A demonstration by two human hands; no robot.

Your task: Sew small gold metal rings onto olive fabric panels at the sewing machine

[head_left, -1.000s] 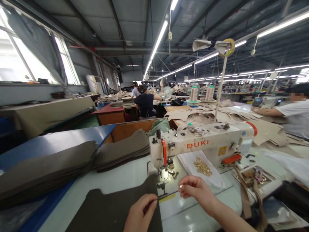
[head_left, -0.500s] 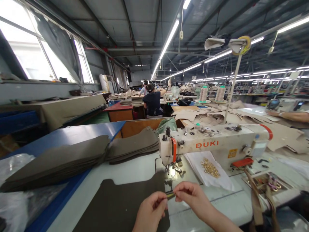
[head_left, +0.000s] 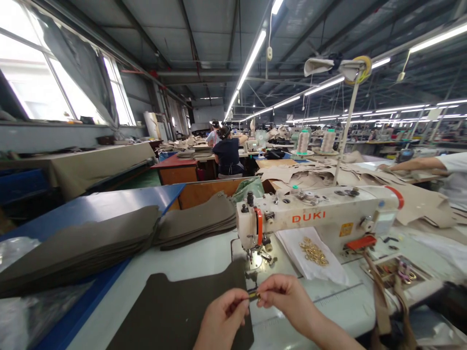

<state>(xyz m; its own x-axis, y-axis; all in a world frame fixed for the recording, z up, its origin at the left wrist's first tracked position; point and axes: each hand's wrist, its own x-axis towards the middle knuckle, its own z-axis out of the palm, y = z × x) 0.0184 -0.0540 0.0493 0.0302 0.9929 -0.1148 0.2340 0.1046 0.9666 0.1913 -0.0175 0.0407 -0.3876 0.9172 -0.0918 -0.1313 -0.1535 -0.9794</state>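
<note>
Just in front of the needle area of a white sewing machine [head_left: 328, 214], both my hands are pinched close together. My left hand [head_left: 224, 316] grips one end of a short, narrow dark strip [head_left: 252, 294] with a yellowish part. My right hand [head_left: 282, 296] holds a small gold piece [head_left: 259, 295] at the strip's other end. Under my left hand, a dark flat panel [head_left: 175, 306] lies on the machine table, its upper corner near the presser foot. Small gold rings [head_left: 314, 251] are heaped on a white cloth [head_left: 335, 272] beneath the machine arm.
Stacks of dark panels [head_left: 83, 243] [head_left: 200, 218] lie at left. A tray [head_left: 425, 284] with scissors and tan straps [head_left: 379, 301] are at right. Beige pieces [head_left: 419, 199] cover the table behind. A seated person [head_left: 228, 153] is ahead; another person's arm [head_left: 416, 164] reaches in at right.
The view has shifted slightly to the right. The small gold piece now shows at my right fingertips. More of the other person's arm and white sleeve is visible at right.
</note>
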